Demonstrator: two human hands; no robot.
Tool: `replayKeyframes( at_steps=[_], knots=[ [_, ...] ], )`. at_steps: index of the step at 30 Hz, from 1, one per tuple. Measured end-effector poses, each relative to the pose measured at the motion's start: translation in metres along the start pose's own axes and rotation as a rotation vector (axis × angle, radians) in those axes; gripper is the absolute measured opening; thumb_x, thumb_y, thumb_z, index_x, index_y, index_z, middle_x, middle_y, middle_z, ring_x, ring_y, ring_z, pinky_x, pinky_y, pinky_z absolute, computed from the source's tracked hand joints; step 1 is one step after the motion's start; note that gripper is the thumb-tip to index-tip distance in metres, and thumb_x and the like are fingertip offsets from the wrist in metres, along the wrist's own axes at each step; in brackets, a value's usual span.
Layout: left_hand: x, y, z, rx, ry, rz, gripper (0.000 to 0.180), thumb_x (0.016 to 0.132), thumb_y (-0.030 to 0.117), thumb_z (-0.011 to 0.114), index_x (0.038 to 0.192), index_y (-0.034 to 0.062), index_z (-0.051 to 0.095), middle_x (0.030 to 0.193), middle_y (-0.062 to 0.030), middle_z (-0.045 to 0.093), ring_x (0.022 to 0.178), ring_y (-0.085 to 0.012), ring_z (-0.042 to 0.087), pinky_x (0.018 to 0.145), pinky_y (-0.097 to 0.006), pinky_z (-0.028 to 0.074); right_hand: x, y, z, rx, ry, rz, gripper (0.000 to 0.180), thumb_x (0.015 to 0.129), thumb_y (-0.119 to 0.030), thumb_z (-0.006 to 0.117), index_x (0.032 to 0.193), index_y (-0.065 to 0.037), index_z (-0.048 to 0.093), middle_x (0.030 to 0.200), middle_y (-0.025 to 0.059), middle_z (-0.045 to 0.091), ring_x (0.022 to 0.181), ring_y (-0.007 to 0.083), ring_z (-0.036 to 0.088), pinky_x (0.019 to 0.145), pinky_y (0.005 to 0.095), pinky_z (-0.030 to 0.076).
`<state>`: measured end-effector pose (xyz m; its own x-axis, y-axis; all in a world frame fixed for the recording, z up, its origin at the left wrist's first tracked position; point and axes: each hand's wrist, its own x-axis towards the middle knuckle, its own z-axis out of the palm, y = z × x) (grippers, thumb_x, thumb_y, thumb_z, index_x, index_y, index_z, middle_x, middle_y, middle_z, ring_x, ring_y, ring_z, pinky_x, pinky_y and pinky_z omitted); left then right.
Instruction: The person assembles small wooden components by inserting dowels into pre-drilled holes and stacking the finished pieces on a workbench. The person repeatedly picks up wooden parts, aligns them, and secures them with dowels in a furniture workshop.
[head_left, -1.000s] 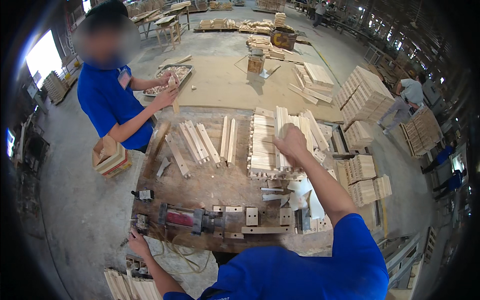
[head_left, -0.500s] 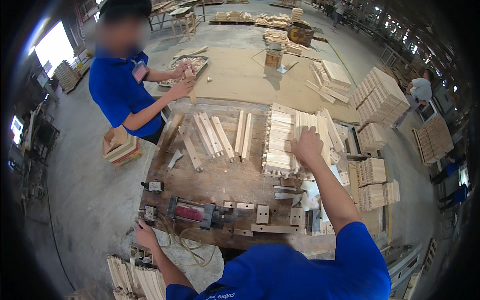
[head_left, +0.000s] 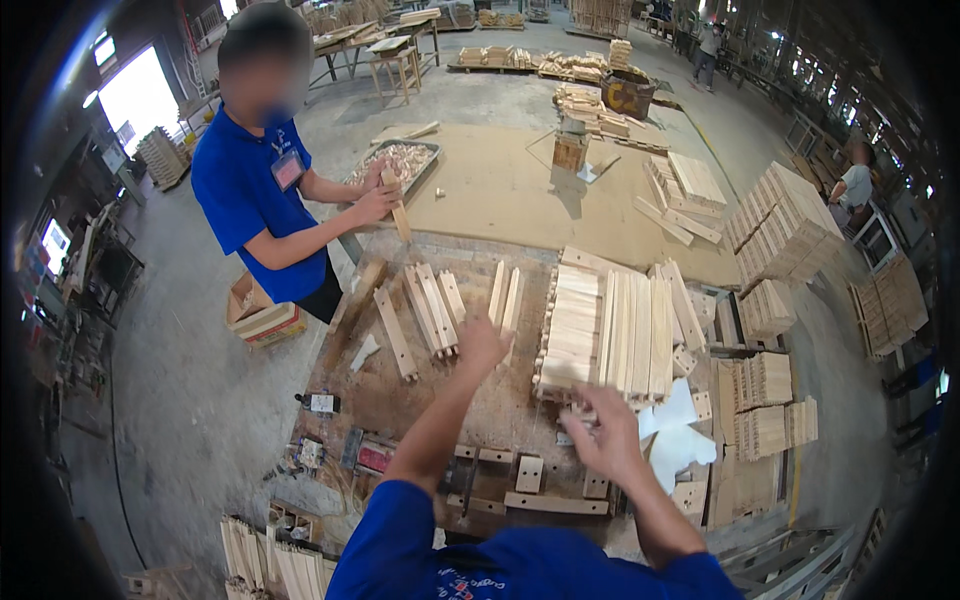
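Observation:
My left hand [head_left: 482, 346] reaches across the wooden workbench [head_left: 462, 400], at the lower ends of two narrow wooden slats [head_left: 508, 290]. Motion smears its fingers, so any grip is hidden. My right hand [head_left: 608, 432] hovers by the near end of a stack of pale slats [head_left: 630, 330], fingers curved and apart, with nothing visible in them. More slats with pegged ends [head_left: 430, 310] lie left of my left hand, beside a single drilled slat [head_left: 395, 335]. A clamp fixture with a red cylinder [head_left: 375, 457] and drilled wooden blocks [head_left: 529, 473] sits along the bench's near edge.
Across the bench at the left, a co-worker in blue [head_left: 262, 200] holds a wooden piece [head_left: 400, 218] near a tray of small wood parts [head_left: 412, 160]. White foam sheets [head_left: 682, 440] lie right of my right hand. Stacked wood [head_left: 785, 225] stands farther right; a cardboard box [head_left: 262, 315] is on the floor.
My left hand has left the small valve at the bench's left corner and moved up to the slats. My right hand has come off the stack and back toward me.

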<state>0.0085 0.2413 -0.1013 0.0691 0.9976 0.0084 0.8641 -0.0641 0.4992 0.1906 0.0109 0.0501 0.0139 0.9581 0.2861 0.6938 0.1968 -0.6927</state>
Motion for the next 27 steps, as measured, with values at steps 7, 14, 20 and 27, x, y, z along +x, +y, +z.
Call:
replayKeyframes(
  at_steps=[7,14,20,27],
  knots=[
    [0.047,0.048,0.031,0.025,-0.246,-0.193,0.095,0.077,0.032,0.089,0.151,-0.0039,0.042,0.142,-0.0256,0.059,0.133,-0.0398,0.060,0.109,-0.047,0.052,-0.115,0.043,-0.009,0.182,-0.100,0.317,0.033,0.093,-0.018,0.079,0.119,0.000,0.071,0.094,0.0148,0.072,0.077,0.0269,0.071,0.070,0.0348,0.058],
    [0.033,-0.010,0.016,-0.680,-0.337,-0.155,0.052,0.073,0.023,0.090,0.114,-0.0044,0.073,0.118,-0.0180,0.074,0.104,-0.0274,0.074,0.089,-0.039,0.059,-0.119,0.055,0.003,0.275,-0.222,0.292,0.033,0.095,-0.018,0.078,0.122,0.000,0.070,0.093,0.0132,0.073,0.080,0.0186,0.072,0.072,0.0317,0.058],
    [-0.079,-0.016,-0.035,-1.033,-0.385,-0.144,0.072,0.078,0.019,0.087,0.140,-0.0028,0.056,0.119,-0.0148,0.070,0.104,-0.0221,0.070,0.090,-0.036,0.059,-0.068,0.047,0.062,0.615,-0.114,0.385,0.045,0.102,-0.022,0.071,0.138,0.001,0.059,0.103,0.0102,0.073,0.094,0.0154,0.069,0.085,0.0310,0.056],
    [-0.203,-0.006,-0.062,-1.168,-0.257,0.022,0.075,0.091,0.013,0.081,0.153,-0.0005,0.041,0.132,-0.0151,0.064,0.122,-0.0218,0.063,0.104,-0.038,0.054,-0.016,0.018,0.107,0.785,-0.215,0.393,0.034,0.107,-0.026,0.064,0.132,-0.002,0.062,0.092,0.0035,0.065,0.083,0.0115,0.058,0.076,0.0309,0.051]
  ],
)
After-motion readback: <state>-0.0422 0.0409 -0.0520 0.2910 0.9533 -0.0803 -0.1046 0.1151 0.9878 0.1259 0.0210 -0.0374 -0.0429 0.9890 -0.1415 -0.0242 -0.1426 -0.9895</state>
